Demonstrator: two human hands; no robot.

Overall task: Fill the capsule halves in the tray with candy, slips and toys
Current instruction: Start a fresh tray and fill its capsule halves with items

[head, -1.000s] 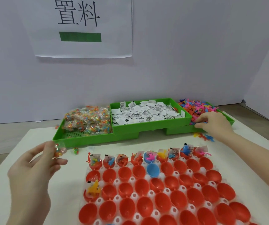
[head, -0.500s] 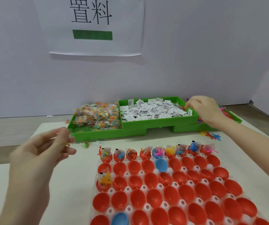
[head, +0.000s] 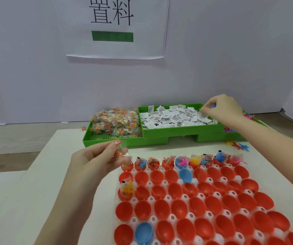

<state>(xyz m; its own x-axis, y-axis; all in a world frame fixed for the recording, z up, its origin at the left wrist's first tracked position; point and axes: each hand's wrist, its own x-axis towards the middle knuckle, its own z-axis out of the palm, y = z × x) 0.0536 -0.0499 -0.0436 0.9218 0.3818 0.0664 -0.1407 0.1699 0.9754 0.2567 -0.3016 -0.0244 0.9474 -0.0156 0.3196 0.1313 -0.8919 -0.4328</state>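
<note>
Right hand [head: 223, 110] moved over slips [head: 174, 117], left hand [head: 96, 160] nearer tray [head: 160, 198].

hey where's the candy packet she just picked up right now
The candy packet is pinched in the left hand, held above the table just off the far-left corner of the capsule tray, in front of the green bin of candy bags.
</note>
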